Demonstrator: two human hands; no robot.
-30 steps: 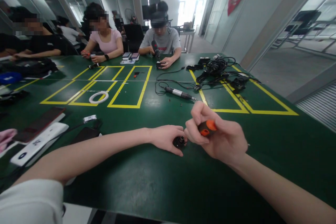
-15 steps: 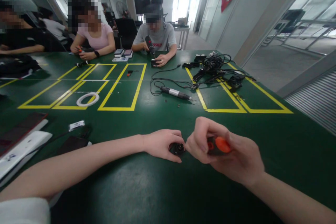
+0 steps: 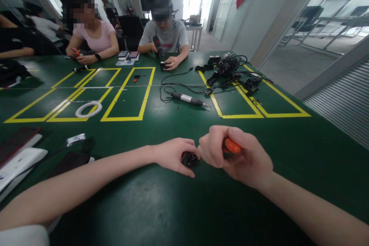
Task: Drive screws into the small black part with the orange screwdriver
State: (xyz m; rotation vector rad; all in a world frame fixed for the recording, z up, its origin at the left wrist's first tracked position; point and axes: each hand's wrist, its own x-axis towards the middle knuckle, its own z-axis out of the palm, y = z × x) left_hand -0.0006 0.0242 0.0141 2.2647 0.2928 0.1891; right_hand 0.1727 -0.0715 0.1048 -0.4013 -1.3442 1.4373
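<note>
My left hand (image 3: pixel 175 154) rests on the table with its thumb and fingers curved round a small black part (image 3: pixel 190 159) that has a round, shiny opening on top. Just to its right, my right hand (image 3: pixel 239 153) is wrapped round a screwdriver (image 3: pixel 232 146) with an orange-and-black handle. Only the orange butt end shows clearly; its shaft and tip are hidden by the fingers. My right fingertips come very close to the black part; whether they touch it I cannot tell.
A black-and-silver electric screwdriver (image 3: pixel 188 99) lies ahead, its cord running back. Tangled black cables (image 3: pixel 227 67) are piled at the right. Yellow tape, a white ring (image 3: pixel 88 109) and, at the left, a white box (image 3: pixel 25 165) lie on the table. Co-workers sit opposite.
My right hand has rotated and closed further round the screwdriver handle, so less of its dark body shows. My left hand keeps its hold on the black part. The whole view has shifted slightly.
</note>
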